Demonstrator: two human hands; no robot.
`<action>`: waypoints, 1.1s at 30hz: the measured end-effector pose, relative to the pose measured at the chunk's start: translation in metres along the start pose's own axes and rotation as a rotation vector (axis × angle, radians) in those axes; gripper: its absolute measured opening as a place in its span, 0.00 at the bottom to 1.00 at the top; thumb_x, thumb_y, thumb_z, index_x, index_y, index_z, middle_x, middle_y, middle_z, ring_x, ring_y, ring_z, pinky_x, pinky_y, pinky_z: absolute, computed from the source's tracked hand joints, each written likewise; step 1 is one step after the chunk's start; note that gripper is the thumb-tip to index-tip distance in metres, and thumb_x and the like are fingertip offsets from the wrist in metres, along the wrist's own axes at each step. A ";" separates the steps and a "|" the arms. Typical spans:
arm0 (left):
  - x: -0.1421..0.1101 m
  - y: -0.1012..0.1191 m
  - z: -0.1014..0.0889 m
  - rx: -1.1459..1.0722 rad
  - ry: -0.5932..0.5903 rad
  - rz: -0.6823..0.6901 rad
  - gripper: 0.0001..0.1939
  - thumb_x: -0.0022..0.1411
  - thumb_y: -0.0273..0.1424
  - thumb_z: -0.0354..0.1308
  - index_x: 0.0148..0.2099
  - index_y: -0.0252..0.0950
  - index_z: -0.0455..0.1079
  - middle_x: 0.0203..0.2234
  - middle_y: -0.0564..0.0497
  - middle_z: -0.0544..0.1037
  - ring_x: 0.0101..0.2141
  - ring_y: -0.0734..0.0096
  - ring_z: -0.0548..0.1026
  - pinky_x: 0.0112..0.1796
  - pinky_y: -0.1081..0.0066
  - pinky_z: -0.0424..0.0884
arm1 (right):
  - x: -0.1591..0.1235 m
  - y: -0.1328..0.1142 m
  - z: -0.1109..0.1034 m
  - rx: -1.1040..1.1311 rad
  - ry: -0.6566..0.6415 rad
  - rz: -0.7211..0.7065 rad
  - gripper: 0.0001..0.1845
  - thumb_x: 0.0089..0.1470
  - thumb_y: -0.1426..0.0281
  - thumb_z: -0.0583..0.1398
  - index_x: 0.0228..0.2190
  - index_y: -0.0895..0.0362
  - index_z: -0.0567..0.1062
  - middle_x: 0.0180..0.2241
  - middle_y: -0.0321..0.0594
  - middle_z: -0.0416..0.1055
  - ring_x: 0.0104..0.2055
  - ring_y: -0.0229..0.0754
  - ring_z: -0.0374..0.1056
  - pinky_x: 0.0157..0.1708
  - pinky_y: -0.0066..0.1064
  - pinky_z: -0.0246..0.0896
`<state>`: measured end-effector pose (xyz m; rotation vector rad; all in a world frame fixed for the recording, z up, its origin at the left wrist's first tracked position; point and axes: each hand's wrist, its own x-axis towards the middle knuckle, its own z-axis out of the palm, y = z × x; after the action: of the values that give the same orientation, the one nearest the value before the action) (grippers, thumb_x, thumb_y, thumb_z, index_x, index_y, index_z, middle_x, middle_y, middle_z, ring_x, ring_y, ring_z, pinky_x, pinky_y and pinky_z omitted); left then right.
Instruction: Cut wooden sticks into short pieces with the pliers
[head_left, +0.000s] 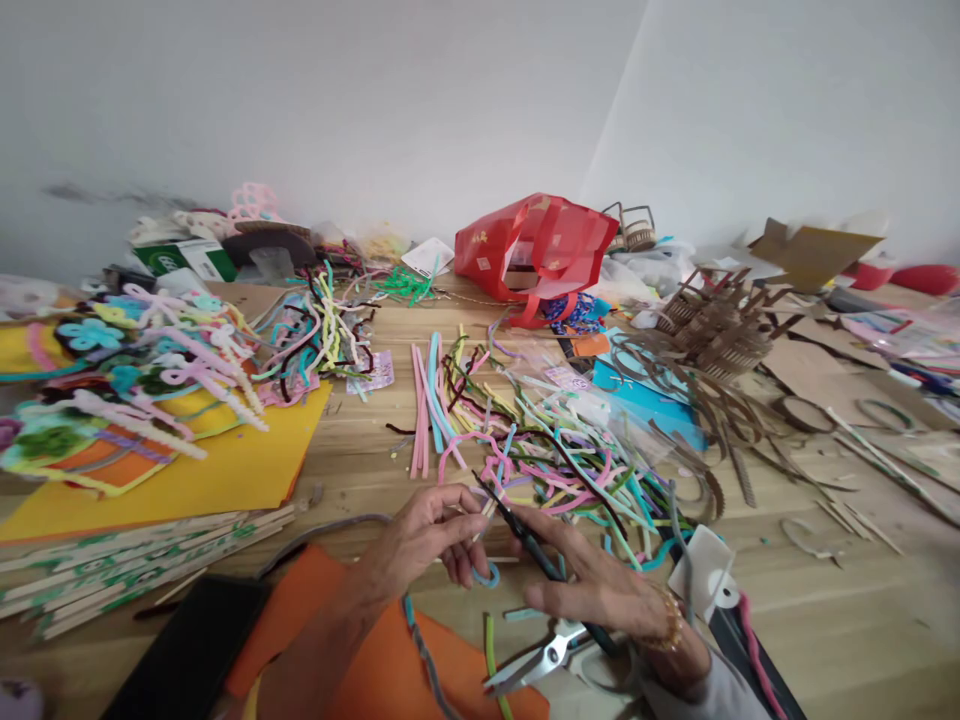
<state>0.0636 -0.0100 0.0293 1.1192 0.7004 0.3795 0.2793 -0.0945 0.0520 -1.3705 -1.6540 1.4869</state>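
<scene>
1. Black-bladed scissors, one pair, lie under the right hand's fingers, which are spread long and close over the blades and seem to hold them. The tool's silver handles sit just below that hand.
2. The tool's long axis runs diagonally, with the tip pointing up and away from the person, toward the left hand.
3. The left hand's fingers curl in a narrow pinch just beside that tip. Whether they grip a thin strand there is too small to tell.
4. One small blue pipe-cleaner ring lies just below the left fingers.
5. Past the fingertips is a loose heap of many multicoloured pipe cleaners, too many to count, partly on a clear plastic bag.
6. Under both forearms is one orange felt sheet. A black phone-like slab lies left of it.
7. Farther left are one yellow card sheet bearing pipe-cleaner flowers and a stack of wooden sticks.
8. Well beyond the fingers stands one red bag, with one small woven basket to its right.
9. Right of the hands, cut cardboard pieces cover the wooden table.
</scene>
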 end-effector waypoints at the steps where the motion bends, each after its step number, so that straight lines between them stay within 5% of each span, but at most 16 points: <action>1: 0.000 -0.001 -0.001 0.000 -0.002 -0.001 0.17 0.55 0.44 0.61 0.33 0.36 0.63 0.20 0.50 0.79 0.17 0.75 0.72 0.20 0.78 0.66 | 0.001 -0.002 0.000 0.002 -0.003 0.000 0.40 0.51 0.61 0.64 0.62 0.51 0.59 0.58 0.50 0.63 0.57 0.60 0.60 0.58 0.55 0.51; 13: -0.002 0.003 -0.003 0.008 -0.038 -0.058 0.16 0.56 0.43 0.61 0.31 0.36 0.63 0.19 0.50 0.78 0.16 0.75 0.71 0.20 0.76 0.65 | 0.003 0.002 -0.003 -0.007 -0.036 0.054 0.40 0.50 0.61 0.64 0.62 0.51 0.59 0.62 0.46 0.57 0.64 0.60 0.50 0.62 0.55 0.41; 19: -0.001 0.003 -0.003 0.058 -0.014 -0.023 0.14 0.57 0.41 0.61 0.32 0.36 0.66 0.19 0.52 0.77 0.17 0.73 0.71 0.21 0.74 0.67 | 0.007 -0.004 -0.004 0.006 -0.057 -0.045 0.38 0.50 0.64 0.64 0.61 0.52 0.61 0.59 0.46 0.63 0.58 0.56 0.60 0.60 0.52 0.49; 33: -0.003 0.002 -0.002 0.054 -0.009 0.004 0.14 0.57 0.41 0.61 0.32 0.35 0.65 0.17 0.54 0.75 0.16 0.75 0.71 0.22 0.75 0.67 | 0.007 -0.011 -0.003 -0.068 -0.079 -0.061 0.41 0.49 0.68 0.63 0.63 0.53 0.57 0.62 0.45 0.59 0.60 0.56 0.58 0.60 0.47 0.51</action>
<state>0.0605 -0.0095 0.0320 1.1725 0.7035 0.3605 0.2763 -0.0860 0.0614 -1.2996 -1.7950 1.4796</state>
